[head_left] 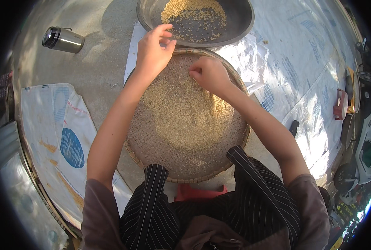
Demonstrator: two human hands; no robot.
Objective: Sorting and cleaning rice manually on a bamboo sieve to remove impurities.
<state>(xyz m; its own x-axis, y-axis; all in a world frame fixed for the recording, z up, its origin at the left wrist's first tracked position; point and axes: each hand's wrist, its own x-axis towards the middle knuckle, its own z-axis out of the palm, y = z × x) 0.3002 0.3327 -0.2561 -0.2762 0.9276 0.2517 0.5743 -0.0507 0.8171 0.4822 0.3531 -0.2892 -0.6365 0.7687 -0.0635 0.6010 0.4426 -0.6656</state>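
Note:
A round woven bamboo tray [145, 146] lies in front of my knees, with pale grain [181, 121] spread over its middle. Beyond its far edge sits a dark oval basin [243, 21]. Golden grain [193, 9] is heaped at the basin's far side and scattered thinly toward the near side. My left hand [154, 52] hovers by the basin's near left rim, fingers loosely bent and apart from the thumb, nothing visible in them. Over the tray's far right part, my right hand [211, 75] is closed with fingertips pinched together; whatever they hold is too small or hidden.
A steel flask [66, 40] with a black lid lies on the concrete at far left. Printed white sacking covers the ground at left [47, 112] and right [302, 71]. Part of a red stool [198, 192] shows below the tray. Vehicle parts [367, 146] line the right edge.

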